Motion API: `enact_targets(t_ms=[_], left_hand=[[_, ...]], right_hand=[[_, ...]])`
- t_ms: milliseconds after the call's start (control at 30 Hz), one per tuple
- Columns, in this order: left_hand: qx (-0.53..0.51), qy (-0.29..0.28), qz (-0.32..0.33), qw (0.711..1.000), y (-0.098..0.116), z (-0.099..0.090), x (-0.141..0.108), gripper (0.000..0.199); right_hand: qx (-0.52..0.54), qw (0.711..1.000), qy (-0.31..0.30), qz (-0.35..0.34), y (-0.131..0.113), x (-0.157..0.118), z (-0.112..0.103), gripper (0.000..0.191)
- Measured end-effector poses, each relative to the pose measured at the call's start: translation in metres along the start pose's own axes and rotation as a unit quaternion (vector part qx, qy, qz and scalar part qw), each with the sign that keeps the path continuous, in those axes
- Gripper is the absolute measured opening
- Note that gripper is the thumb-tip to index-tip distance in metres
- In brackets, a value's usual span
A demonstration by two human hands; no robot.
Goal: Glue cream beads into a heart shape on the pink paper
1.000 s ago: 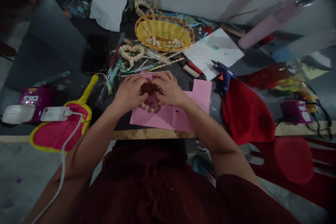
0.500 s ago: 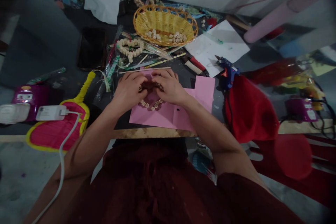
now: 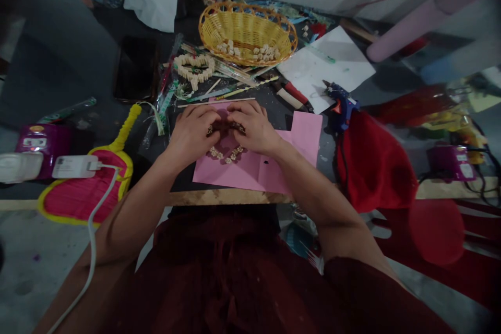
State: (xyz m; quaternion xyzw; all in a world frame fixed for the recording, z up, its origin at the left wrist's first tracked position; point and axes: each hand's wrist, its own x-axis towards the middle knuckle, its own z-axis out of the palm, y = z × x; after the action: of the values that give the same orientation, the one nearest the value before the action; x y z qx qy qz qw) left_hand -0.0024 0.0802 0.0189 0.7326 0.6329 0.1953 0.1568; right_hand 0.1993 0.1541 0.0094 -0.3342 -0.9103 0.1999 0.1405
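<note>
A heart-shaped outline of small pale flower-like pieces [image 3: 235, 155] lies on pink paper [image 3: 242, 176] at the table's front edge. My left hand [image 3: 194, 133] curls round the heart's upper left side, thumb and fingertips closed on it. On the upper right side, my right hand [image 3: 253, 126] grips it the same way. The fingers hide much of the upper outline; its lower point shows between the thumbs. Just beyond my fingertips lies a thin stick [image 3: 219, 102].
Behind are a yellow wicker basket [image 3: 250, 23] with pale pieces and a finished-looking pale heart [image 3: 194, 69]. Pliers [image 3: 293, 95], a blue glue gun [image 3: 340, 104] and red cloth [image 3: 371, 167] lie right. A phone [image 3: 136, 69] and pink-yellow fan [image 3: 88, 188] lie left, crossed by a white cable [image 3: 94, 219].
Both hands keep their hold on the heart and have hardly moved. A small gap seems to show near its lower point. The camera view has shifted slightly.
</note>
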Motion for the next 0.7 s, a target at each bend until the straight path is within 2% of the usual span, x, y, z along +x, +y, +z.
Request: enact_targets(t_ms=[367,533,700], left_hand=[[-0.010,0.017,0.012,1.000,0.002,-0.001,0.000,0.034],[-0.011,0.017,0.007,1.000,0.002,0.000,0.001,0.035],[-0.009,0.014,0.005,1.000,0.002,0.000,0.002,0.033]], right_hand=[[0.003,1.000,-0.018,0.016,-0.005,-0.001,-0.005,0.031],[0.015,1.000,-0.009,0.012,-0.002,-0.001,-0.002,0.033],[0.038,0.999,0.023,-0.026,0.006,-0.001,-0.006,0.027]])
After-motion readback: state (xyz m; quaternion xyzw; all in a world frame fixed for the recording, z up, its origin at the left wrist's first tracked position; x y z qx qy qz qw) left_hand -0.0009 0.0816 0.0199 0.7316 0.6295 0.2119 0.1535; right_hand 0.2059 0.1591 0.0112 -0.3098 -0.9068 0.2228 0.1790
